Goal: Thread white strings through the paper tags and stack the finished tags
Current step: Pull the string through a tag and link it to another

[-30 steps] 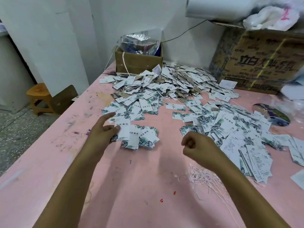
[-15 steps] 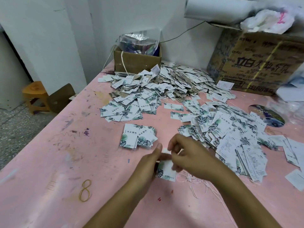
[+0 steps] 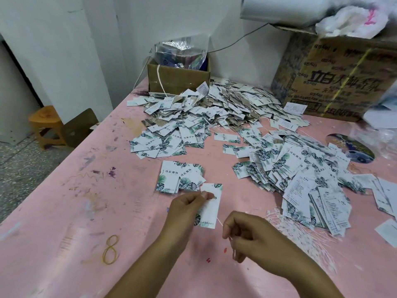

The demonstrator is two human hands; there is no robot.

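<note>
- Your left hand (image 3: 189, 208) has its fingers (image 3: 203, 195) pinched together on the upper part of one paper tag (image 3: 211, 211). That is probably near the hole, so the card holds steady while the string is worked. I cannot tell whether the tag's lower edge rests on the table (image 3: 64, 211).
- Your right hand (image 3: 251, 235) has its fingers curled and clamped on a white string (image 3: 219, 221). It runs taut from the tag's lower edge to those fingers, so I judge you are drawing it through.
- Just beyond your left fingers lies a small stack of tags (image 3: 178, 179), close enough to drop this one onto.
- Outward of your right fingers lie the loose strings (image 3: 300, 237) and a spread of tags (image 3: 300, 168), handy for the next pick.
- Far beyond both sets of fingers sits a big heap of tags (image 3: 225, 104), some showing strings.
</note>
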